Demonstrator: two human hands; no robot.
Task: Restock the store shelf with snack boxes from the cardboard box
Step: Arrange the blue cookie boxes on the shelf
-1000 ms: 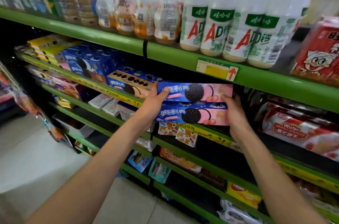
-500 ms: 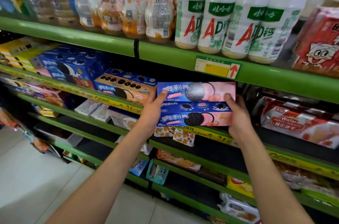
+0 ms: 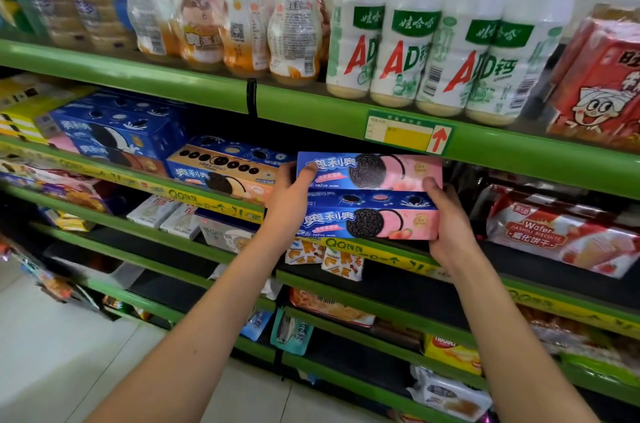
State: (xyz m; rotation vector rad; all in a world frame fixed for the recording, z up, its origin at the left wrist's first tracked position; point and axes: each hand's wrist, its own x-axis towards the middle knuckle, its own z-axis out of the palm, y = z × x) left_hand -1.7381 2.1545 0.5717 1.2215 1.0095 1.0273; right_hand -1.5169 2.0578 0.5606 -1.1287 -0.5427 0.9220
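While our left hand point(image 3: 294, 201) and right hand point(image 3: 446, 225) grip both stacked cookie boxes point(image 3: 370, 196) by the ends, we'd slide them straight back onto the shelf point(image 3: 384, 251) under our fingers, keeping them level.

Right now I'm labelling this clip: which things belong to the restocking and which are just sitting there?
In the job:
upper pink cookie box
lower pink cookie box
left hand
right hand
green shelf edge

Just sitting there:
AD milk bottles
wafer pack
orange cookie box
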